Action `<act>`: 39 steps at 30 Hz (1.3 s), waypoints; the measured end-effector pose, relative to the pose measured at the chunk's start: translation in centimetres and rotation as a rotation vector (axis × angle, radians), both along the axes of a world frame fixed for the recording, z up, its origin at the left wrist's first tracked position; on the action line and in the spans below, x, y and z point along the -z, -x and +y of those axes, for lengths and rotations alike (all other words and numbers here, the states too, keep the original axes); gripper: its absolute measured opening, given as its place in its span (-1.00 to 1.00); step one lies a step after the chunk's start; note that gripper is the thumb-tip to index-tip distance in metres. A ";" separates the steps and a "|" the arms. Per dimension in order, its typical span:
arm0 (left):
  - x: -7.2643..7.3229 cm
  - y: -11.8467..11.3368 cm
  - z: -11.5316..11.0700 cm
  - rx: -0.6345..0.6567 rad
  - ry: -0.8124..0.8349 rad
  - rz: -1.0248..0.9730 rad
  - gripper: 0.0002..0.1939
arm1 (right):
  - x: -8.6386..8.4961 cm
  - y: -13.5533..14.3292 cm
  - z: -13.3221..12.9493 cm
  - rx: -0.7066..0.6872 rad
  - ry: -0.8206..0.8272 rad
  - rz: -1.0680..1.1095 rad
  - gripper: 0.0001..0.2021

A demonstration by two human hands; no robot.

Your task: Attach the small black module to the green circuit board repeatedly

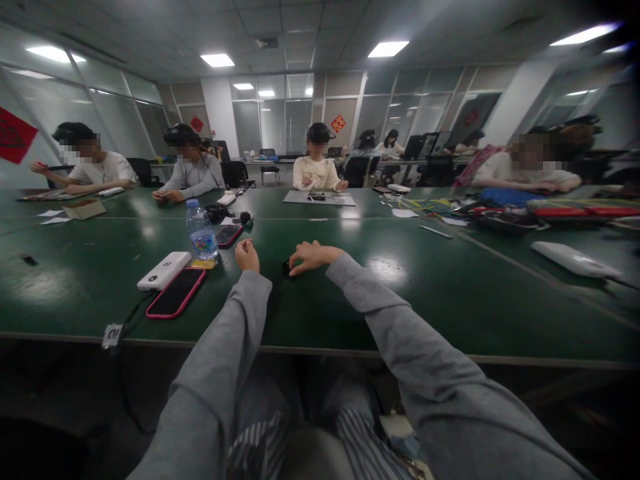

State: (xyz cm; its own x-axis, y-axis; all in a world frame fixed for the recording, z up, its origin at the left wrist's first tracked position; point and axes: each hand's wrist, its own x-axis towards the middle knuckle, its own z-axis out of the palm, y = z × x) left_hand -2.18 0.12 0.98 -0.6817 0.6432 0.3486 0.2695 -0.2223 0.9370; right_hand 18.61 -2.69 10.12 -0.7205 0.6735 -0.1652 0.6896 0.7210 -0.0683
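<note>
My right hand point(313, 256) reaches in low over the green table, thumb and fingers closed about a small black object point(286, 268). Its kind is too small and dark to make out. To the left, my left hand point(248, 256) is raised a little above the tabletop, fingers curled in a pinch. Whatever lies in those fingers, if anything, is hidden. Just beyond my left hand is a dark phone with a red edge point(229, 235), and a water bottle point(202, 232) stands upright beside it.
A pink-cased phone point(176, 293) and a white power bank point(164, 270) with a cable lie at front left. A yellow packet point(204, 264) sits by the bottle. Tangled cables point(440, 210) and a white device point(575, 260) are right. Several people sit around the green table point(320, 320).
</note>
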 end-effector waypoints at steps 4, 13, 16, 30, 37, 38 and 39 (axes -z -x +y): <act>0.0 -0.6 0.1 0.157 0.005 0.016 -0.78 | 0.6 -1.2 0.3 0.033 -0.053 0.091 -0.68; -0.4 -2.4 -0.7 0.588 0.098 0.066 -0.77 | 6.3 -7.1 4.1 0.256 -0.139 0.701 -0.30; -0.6 -3.4 -1.4 0.809 0.236 0.115 -0.73 | 8.4 -8.3 5.4 0.344 0.003 0.640 -0.10; -1.3 -4.1 -2.4 1.054 0.368 0.180 -0.67 | 10.7 -7.0 5.4 0.063 0.363 0.946 -0.17; -1.2 -3.9 -2.2 1.055 0.380 0.165 -0.65 | 10.2 -6.3 4.6 0.027 0.461 1.014 -0.22; -1.1 -3.9 -2.1 1.052 0.381 0.162 -0.65 | 10.2 -6.3 4.6 0.031 0.465 1.013 -0.22; -1.1 -3.8 -2.0 1.048 0.383 0.159 -0.65 | 10.2 -6.3 4.6 0.038 0.462 1.010 -0.21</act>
